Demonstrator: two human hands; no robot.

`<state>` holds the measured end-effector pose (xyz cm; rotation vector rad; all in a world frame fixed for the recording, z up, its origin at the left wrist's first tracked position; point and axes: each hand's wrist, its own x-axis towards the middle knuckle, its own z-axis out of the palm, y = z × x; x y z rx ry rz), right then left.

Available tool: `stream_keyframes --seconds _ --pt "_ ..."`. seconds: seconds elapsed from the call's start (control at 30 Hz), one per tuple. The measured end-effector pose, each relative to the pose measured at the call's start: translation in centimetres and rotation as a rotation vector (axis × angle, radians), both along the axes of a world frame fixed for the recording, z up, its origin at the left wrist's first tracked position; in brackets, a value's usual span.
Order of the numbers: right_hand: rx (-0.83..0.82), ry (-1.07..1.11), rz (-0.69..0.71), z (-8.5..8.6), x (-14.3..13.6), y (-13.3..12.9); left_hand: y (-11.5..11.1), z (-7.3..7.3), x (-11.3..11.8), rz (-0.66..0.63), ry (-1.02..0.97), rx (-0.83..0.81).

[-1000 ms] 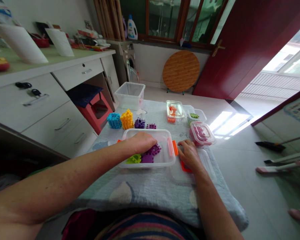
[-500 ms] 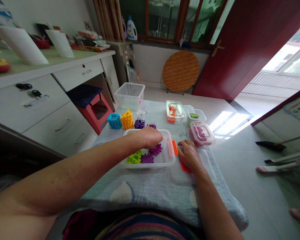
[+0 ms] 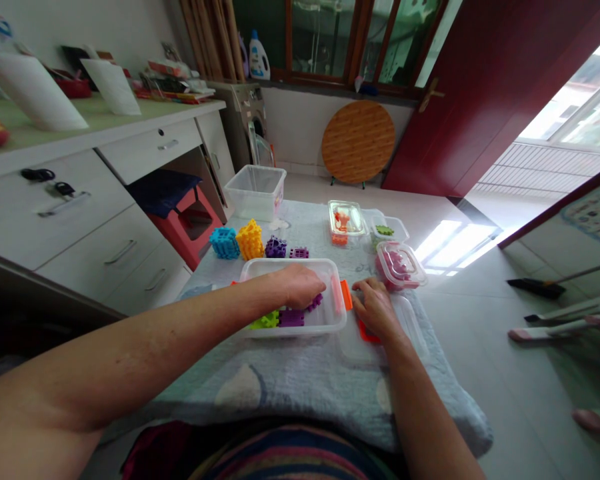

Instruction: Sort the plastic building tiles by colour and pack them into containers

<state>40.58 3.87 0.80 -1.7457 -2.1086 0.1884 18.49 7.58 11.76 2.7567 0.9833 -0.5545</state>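
Note:
My left hand (image 3: 305, 287) reaches into a clear plastic box (image 3: 330, 327) with orange latches. Its fingers are curled down at a purple notched block (image 3: 315, 303), and their tips are partly hidden. Beside that block, a flat purple piece (image 3: 291, 318) and a lime green piece (image 3: 265, 320) lie on the box floor, the green one partly behind my forearm. My right hand (image 3: 375, 307) rests to the right of the box, fingers apart, on a clear lid (image 3: 405, 333) with an orange-red part (image 3: 367, 332) under the palm.
Behind the box stand a blue block cube (image 3: 225, 243), a yellow one (image 3: 250, 240), a dark purple one (image 3: 276, 247) and a small purple piece (image 3: 299, 253). An uncovered clear bin (image 3: 255, 193) is at the back left. Lidded containers (image 3: 403, 265) with coloured pieces sit at the right.
My left hand has come down lower inside the box and now covers more of the purple notched block. My right hand has stayed on the lid. The whole view has shifted slightly.

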Motion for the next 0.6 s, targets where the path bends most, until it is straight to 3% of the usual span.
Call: stream_keyframes --seconds 0.3,0.6 --pt "0.016 0.0 -0.003 -0.3 0.1 0.1 -0.2 -1.5 1.1 0.009 0.058 0.047" --pt "0.012 0.008 -0.002 -0.4 0.2 0.1 -1.0 -0.9 1.6 0.072 0.13 0.084"
